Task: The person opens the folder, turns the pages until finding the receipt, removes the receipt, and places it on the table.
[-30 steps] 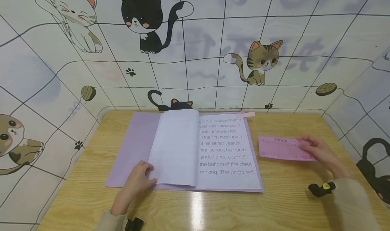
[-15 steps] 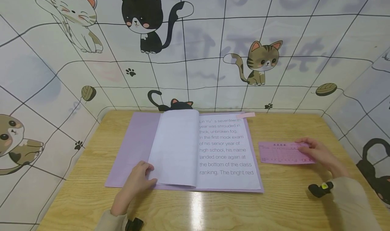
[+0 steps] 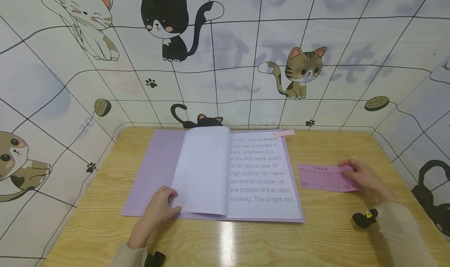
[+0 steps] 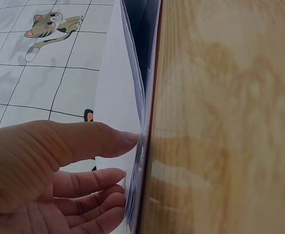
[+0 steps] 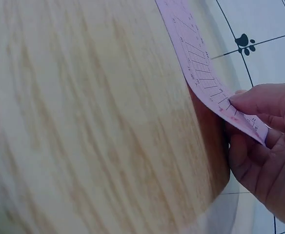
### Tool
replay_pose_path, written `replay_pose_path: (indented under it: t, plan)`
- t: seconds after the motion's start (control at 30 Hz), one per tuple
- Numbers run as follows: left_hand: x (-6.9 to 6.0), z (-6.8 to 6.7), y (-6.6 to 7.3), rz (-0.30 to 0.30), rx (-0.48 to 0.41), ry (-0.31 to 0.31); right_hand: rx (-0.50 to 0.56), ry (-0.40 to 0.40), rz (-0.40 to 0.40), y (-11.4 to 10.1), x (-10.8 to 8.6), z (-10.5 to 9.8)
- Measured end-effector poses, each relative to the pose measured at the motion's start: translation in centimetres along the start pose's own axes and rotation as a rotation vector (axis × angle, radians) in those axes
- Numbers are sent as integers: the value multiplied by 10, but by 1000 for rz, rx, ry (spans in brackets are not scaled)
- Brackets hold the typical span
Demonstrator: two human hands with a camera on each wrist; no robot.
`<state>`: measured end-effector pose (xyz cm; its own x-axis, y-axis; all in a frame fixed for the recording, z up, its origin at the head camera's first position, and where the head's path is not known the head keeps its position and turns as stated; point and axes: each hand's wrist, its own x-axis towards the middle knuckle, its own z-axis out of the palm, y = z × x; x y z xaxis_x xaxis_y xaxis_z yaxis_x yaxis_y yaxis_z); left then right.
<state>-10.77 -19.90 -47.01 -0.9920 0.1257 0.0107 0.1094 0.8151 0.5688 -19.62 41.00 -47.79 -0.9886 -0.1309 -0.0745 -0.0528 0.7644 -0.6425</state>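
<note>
An open booklet with a purple cover lies on the table. Its left page is blank, and the right page carries large printed English text. At the booklet's lower left, my left hand rests with its thumb and fingers touching the page edges; in the left wrist view the thumb presses on the paper. Right of the booklet, my right hand pinches the right end of a pink printed slip. In the right wrist view, that slip bends upward between thumb and fingers.
A pale pink tab sticks out at the booklet's top right corner. The wooden table bears a bright reflection near its front. Behind and beside it hangs a cat-patterned grid backdrop.
The pink slip has come down toward the table and now slants slightly. My right hand has slid a little to the left along it. The left hand and booklet stay put.
</note>
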Motion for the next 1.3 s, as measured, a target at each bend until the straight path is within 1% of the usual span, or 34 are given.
replay_pose_path:
  t: [0.1, 0.2, 0.33, 0.63, 0.77, 0.83, 0.93, 1.03, 1.1, 1.2, 1.3]
  plan:
    - [0, 0, 0, 5, -1, 2, -41, 13, -3, -1, 2, 1]
    - [0, 0, 1, 4, -2, 3, -101, 32, -21, -1, 3, 3]
    - [1, 0, 1, -2, -3, 2, -152, 46, -42, -1, 5, 4]
    - [2, -3, 3, -4, 2, -23, -208, 57, -13, -8, 4, 4]
    - [5, -4, 3, 15, 30, -21, -240, 103, -8, -11, 1, 6]
    - [7, -4, 3, 29, 61, -5, -244, 139, -19, -14, 0, 8]
    - [13, -3, 5, 58, 105, 45, -230, 188, -58, -20, 1, 12]
    - [21, -2, 10, 103, 130, 132, -203, 229, -109, -31, 6, 18]
    - [27, -2, 15, 139, 120, 204, -183, 242, -147, -41, 10, 21]
    - [39, -3, 27, 201, 77, 300, -148, 261, -188, -60, 15, 29]
    - [50, -2, 42, 255, 36, 365, -99, 251, -207, -85, 20, 37]
